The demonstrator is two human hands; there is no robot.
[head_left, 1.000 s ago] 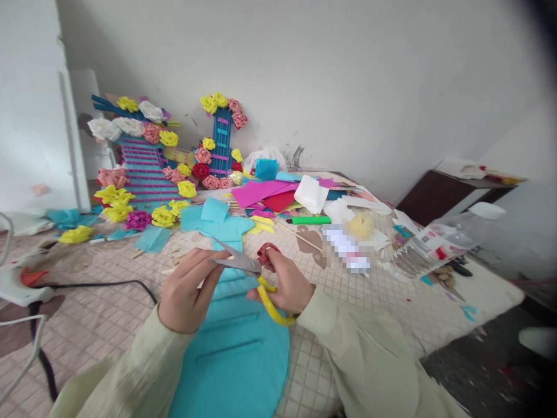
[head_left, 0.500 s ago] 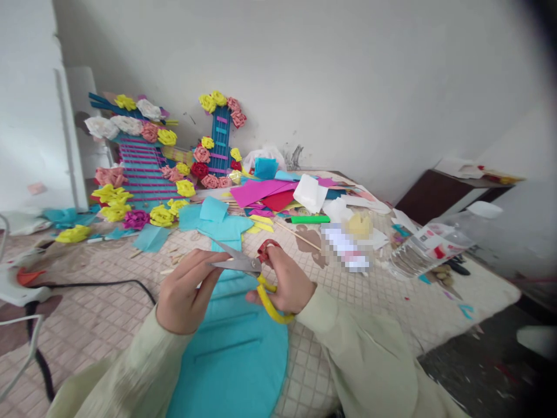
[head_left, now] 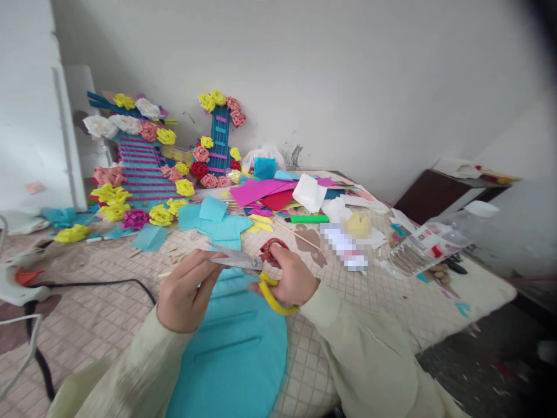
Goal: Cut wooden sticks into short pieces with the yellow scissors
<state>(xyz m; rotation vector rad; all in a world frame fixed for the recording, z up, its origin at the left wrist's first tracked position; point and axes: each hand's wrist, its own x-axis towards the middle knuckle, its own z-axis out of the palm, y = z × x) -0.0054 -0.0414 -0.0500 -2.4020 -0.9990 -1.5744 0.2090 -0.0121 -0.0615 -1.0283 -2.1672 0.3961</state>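
Note:
My right hand (head_left: 290,277) grips scissors (head_left: 243,261) with one red and one yellow handle. Their blades point left and stand slightly apart, the tips at the fingers of my left hand (head_left: 186,293). Those left fingers are pressed together; whatever they pinch is hidden or too small to name. Below both hands lies a light-blue covered guitar-like shape (head_left: 235,360) with a rounded body and several raised crosswise ridges. At its far end rest light-blue paper pieces (head_left: 213,209).
Flower-decorated panels (head_left: 148,168) lean on the wall. Coloured papers (head_left: 261,193), a green marker (head_left: 308,219) and a thin stick (head_left: 300,237) lie behind my hands. A plastic bottle (head_left: 429,244) lies tilted at right. A glue gun (head_left: 21,278) with a black cord is at left.
The scissor blades have closed partway, the gap between them narrowing. My right hand has shifted slightly to the right; my left hand is nearly still.

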